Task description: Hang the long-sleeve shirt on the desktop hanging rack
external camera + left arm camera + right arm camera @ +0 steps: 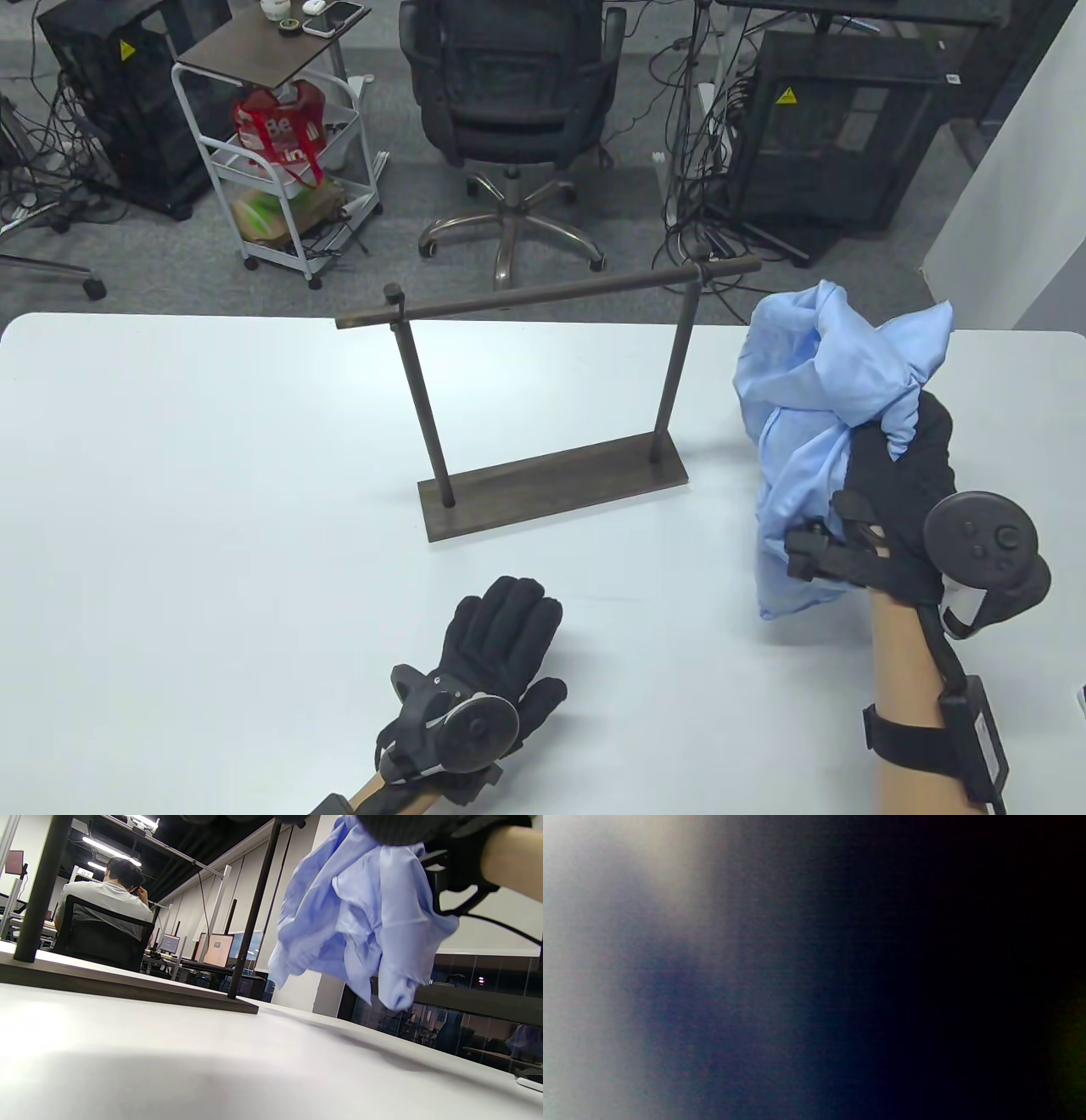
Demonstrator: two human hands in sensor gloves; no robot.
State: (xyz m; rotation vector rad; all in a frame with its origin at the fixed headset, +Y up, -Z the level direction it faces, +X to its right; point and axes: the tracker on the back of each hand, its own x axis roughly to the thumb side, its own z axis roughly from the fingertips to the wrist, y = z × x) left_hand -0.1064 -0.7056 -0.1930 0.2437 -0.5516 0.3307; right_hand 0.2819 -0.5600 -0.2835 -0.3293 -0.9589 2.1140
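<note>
A light blue long-sleeve shirt (819,424) is bunched up and held above the table at the right. My right hand (895,475) grips it from the near side. The shirt also shows in the left wrist view (360,921), hanging clear of the table. The dark wooden hanging rack (551,399) stands at the table's middle, with a bare top bar (551,293) and a flat base (551,492). The shirt is to the right of the rack, apart from it. My left hand (501,628) rests flat on the table in front of the rack, fingers spread, empty. The right wrist view is covered and blurred.
The white table (212,509) reaches to the far edge behind the rack. Beyond it stand an office chair (509,110), a white trolley (280,170) and black cabinets (823,127) on the floor.
</note>
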